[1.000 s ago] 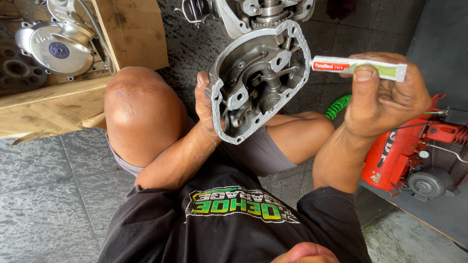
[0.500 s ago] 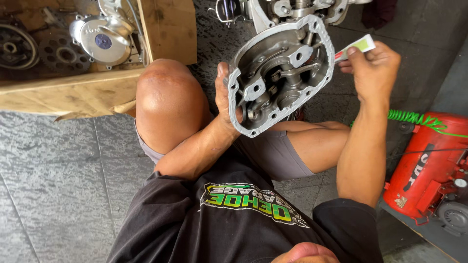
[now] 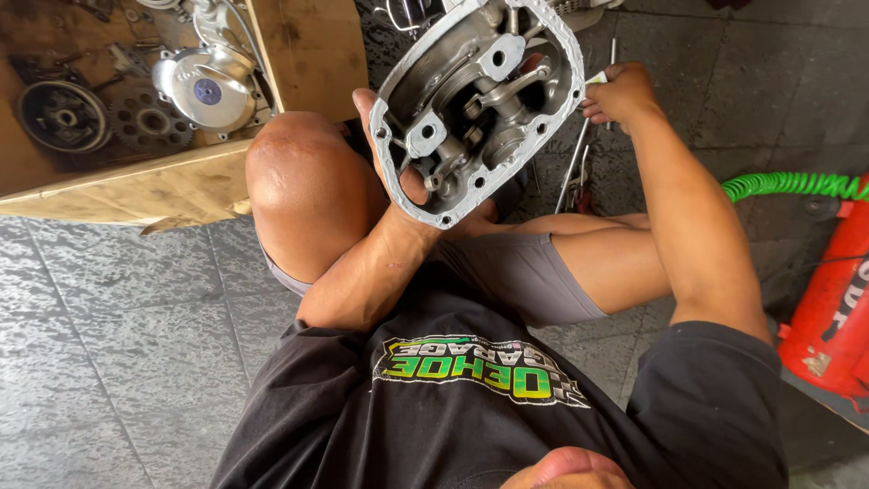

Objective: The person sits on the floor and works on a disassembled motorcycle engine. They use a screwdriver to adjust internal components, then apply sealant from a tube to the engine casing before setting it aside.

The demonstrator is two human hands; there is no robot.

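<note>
Fingers [image 3: 412, 172] of the left hand [image 3: 398, 154] curl round the lower edge of the engine cover [image 3: 475, 100], thumb pressed inside, tilting its open side up above the knees, likely so its rim faces the right hand. Right hand [image 3: 620, 95], beside the cover's right edge, pinches a small tube [image 3: 596, 79] between closed fingers, mostly hidden. A wooden crate [image 3: 181, 181] of parts sits at left.

The person wore a black T-shirt [image 3: 471, 407] with a green and yellow chest print, grey shorts [image 3: 516, 272], and bare arms.
</note>
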